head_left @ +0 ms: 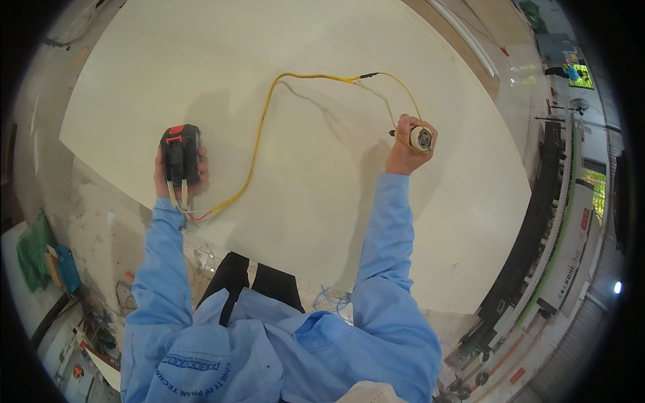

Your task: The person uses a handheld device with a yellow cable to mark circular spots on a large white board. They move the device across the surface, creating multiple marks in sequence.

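Observation:
My left hand (161, 180) is wrapped round a black and red battery pack (181, 144), over the left part of a large pale board. Two light-coloured leads run from the battery's near end into a yellow cable (263, 121). That cable curves across the board and splits near a dark taped joint (369, 75) into two thin wires. Both wires lead to my right hand (403, 158), closed round a small cylinder with a whitish rim and grey metal end, which looks like a small electric motor (421, 139). The motor's end faces up; its body is mostly hidden by my fingers.
The pale board (316, 181) fills the middle. A long machine rail (551, 201) runs along the right side. Blue tangled cord (332, 300) lies on the floor by the near edge. A green bag (35, 252) is at left. Far right, a person (570, 72) stands in the background.

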A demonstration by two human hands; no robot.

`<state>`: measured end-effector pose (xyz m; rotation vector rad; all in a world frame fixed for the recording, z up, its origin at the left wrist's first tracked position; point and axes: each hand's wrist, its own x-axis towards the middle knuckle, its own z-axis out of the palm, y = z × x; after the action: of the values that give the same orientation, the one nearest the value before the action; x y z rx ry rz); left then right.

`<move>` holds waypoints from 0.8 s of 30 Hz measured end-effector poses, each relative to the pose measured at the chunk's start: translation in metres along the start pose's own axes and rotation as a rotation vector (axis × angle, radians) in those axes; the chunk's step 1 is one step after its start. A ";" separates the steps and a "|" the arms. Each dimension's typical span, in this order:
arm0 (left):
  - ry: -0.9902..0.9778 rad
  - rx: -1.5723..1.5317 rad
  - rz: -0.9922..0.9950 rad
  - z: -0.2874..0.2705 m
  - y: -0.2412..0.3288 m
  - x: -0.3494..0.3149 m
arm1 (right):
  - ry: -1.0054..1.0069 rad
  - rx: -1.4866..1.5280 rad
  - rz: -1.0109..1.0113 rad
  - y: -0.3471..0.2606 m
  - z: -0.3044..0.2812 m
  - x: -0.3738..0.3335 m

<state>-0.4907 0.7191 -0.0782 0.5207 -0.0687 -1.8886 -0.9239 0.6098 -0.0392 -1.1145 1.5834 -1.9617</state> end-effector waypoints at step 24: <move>-0.083 0.006 -0.010 0.001 0.000 0.003 | 0.025 -0.020 -0.057 0.023 0.019 0.016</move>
<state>-0.4921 0.7162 -0.0782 0.4472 -0.1265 -1.9202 -0.9232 0.5794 -0.0548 -1.1597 1.6038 -2.0077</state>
